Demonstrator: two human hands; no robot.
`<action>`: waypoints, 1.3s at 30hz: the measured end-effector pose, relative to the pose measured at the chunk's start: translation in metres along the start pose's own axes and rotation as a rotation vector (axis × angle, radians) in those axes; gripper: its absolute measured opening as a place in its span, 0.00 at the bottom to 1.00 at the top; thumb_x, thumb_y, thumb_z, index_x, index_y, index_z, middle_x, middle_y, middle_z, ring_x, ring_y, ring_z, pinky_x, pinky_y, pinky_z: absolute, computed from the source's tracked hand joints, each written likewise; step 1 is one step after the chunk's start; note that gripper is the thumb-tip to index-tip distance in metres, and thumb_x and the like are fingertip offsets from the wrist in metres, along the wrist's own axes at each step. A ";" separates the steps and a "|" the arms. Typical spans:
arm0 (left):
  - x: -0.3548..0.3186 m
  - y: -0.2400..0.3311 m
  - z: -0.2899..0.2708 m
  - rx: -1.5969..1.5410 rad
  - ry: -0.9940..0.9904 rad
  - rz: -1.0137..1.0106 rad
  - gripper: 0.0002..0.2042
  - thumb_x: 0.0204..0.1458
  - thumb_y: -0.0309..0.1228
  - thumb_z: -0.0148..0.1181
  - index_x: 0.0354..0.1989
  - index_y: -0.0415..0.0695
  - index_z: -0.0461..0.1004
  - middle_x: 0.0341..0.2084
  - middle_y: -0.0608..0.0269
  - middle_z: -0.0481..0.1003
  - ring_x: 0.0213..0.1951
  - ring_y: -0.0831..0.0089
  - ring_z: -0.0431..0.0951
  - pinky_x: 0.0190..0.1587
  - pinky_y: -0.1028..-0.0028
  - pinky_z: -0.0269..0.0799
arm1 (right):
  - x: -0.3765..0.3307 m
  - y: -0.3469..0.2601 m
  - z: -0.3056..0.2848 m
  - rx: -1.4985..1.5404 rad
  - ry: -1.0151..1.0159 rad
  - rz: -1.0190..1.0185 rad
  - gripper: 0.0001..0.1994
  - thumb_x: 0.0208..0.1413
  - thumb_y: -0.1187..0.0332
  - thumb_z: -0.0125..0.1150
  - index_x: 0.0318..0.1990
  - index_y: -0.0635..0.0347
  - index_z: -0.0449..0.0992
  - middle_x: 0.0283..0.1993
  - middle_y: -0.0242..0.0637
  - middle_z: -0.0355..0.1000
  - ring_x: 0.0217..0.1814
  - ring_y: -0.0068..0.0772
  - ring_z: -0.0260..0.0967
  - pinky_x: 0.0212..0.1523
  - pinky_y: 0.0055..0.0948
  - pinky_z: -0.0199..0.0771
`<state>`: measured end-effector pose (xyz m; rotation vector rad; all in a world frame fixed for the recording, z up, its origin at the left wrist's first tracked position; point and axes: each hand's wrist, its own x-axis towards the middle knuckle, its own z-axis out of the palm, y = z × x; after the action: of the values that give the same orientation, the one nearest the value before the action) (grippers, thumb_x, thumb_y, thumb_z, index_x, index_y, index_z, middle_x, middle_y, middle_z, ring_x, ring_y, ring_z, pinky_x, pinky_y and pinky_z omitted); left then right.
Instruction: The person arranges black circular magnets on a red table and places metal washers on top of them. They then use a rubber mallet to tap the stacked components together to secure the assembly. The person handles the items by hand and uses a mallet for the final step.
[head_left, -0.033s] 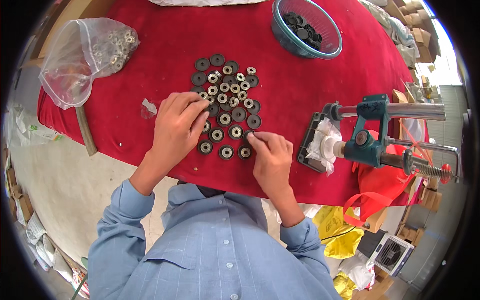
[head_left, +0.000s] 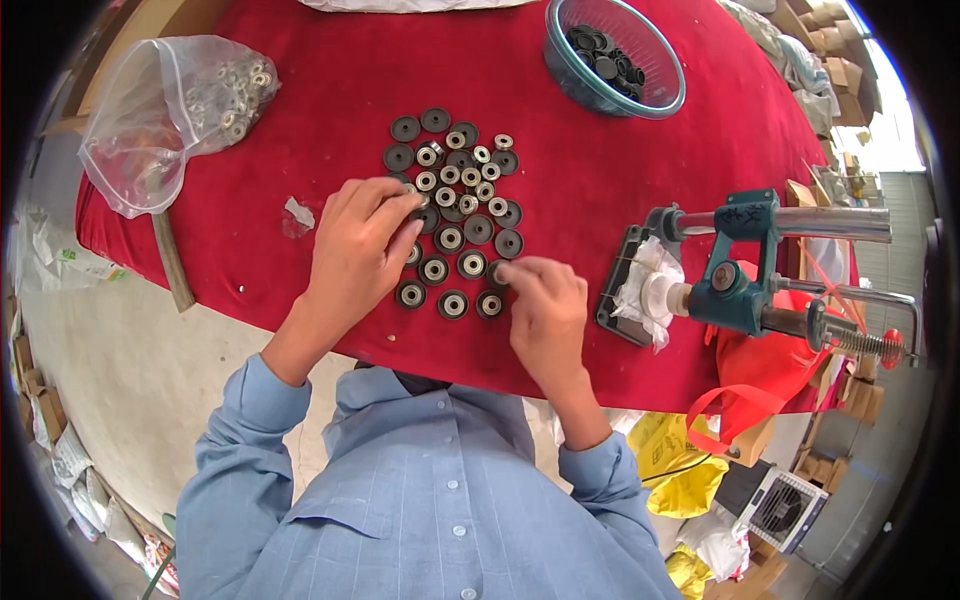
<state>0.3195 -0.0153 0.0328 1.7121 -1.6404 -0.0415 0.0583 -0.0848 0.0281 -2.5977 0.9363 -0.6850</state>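
Several dark round discs [head_left: 478, 229], many with a silver ring in the middle, lie in loose rows on the red cloth [head_left: 330, 80]. My left hand [head_left: 360, 245] rests on the left side of this group, its fingertips pinched on a small silver ring [head_left: 418, 199]. To its right, my right hand [head_left: 545, 310] is at the group's lower right corner, thumb and forefinger closed on a dark disc [head_left: 497, 272] that lies on the cloth. A few discs under my left palm are hidden.
A clear plastic bag [head_left: 170, 110] of silver rings lies at the far left. A glass bowl [head_left: 615, 60] of dark discs stands at the back right. A teal hand press [head_left: 745, 270] is clamped at the right edge. A small clear scrap [head_left: 298, 212] lies near my left hand.
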 end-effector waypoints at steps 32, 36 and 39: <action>0.005 -0.021 0.014 -0.031 0.084 0.050 0.11 0.51 0.19 0.73 0.43 0.40 0.82 0.40 0.58 0.78 0.39 0.59 0.81 0.39 0.61 0.76 | 0.029 0.023 0.022 0.112 0.140 -0.084 0.13 0.54 0.78 0.70 0.48 0.61 0.83 0.49 0.38 0.77 0.49 0.43 0.77 0.56 0.43 0.76; -0.004 -0.012 0.009 0.010 0.112 0.098 0.12 0.51 0.19 0.74 0.44 0.41 0.82 0.39 0.59 0.79 0.39 0.58 0.82 0.38 0.61 0.77 | 0.015 0.018 0.020 0.015 0.085 -0.086 0.19 0.52 0.80 0.67 0.53 0.62 0.84 0.54 0.39 0.75 0.52 0.43 0.76 0.56 0.42 0.76; -0.008 -0.008 0.010 0.064 0.089 0.141 0.13 0.51 0.19 0.73 0.45 0.41 0.83 0.40 0.59 0.80 0.40 0.58 0.83 0.39 0.62 0.78 | 0.011 0.012 0.019 -0.074 0.090 -0.085 0.21 0.51 0.80 0.67 0.55 0.61 0.83 0.56 0.37 0.75 0.54 0.42 0.76 0.55 0.42 0.76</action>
<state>0.3202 -0.0143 0.0177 1.6166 -1.7076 0.1546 0.0699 -0.0988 0.0106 -2.7044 0.8982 -0.8108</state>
